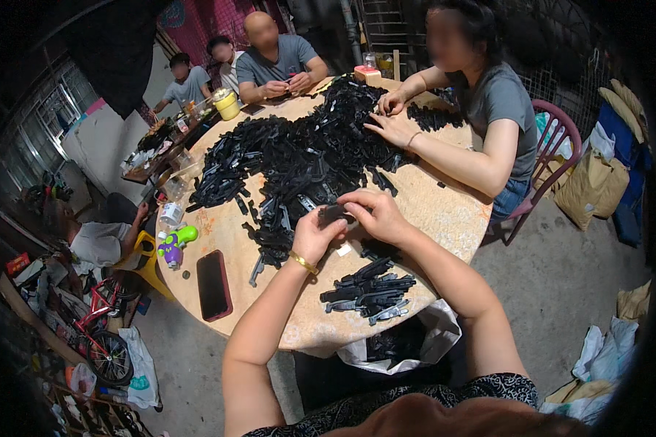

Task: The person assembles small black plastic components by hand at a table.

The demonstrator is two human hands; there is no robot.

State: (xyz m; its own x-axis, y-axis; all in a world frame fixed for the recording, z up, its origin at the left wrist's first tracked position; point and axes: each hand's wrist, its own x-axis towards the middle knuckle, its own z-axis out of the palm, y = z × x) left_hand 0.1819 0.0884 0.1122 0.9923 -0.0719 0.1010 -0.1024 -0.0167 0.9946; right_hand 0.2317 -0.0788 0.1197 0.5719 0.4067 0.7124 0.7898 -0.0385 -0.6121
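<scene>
Both of my hands meet over the near side of a round table point(444, 207), around a small black plastic part point(333, 213). My left hand point(315, 234) grips it between thumb and fingers, a gold bracelet at that wrist. The fingers of my right hand point(377, 217) close on its other end. Just beyond spreads a big heap of black plastic parts point(299, 160), long and narrow. A smaller pile of similar parts point(368, 291) lies between my forearms. Below the table edge a white sack point(444, 331) hangs open with dark parts inside.
A phone point(213, 285), a purple-green toy point(176, 246) and a white bottle point(171, 214) lie at the left. A yellow container point(226, 104) stands farther back. A co-worker point(499, 109) handles parts at the right; another point(277, 65) sits across. Sacks point(594, 186) lie on the right floor.
</scene>
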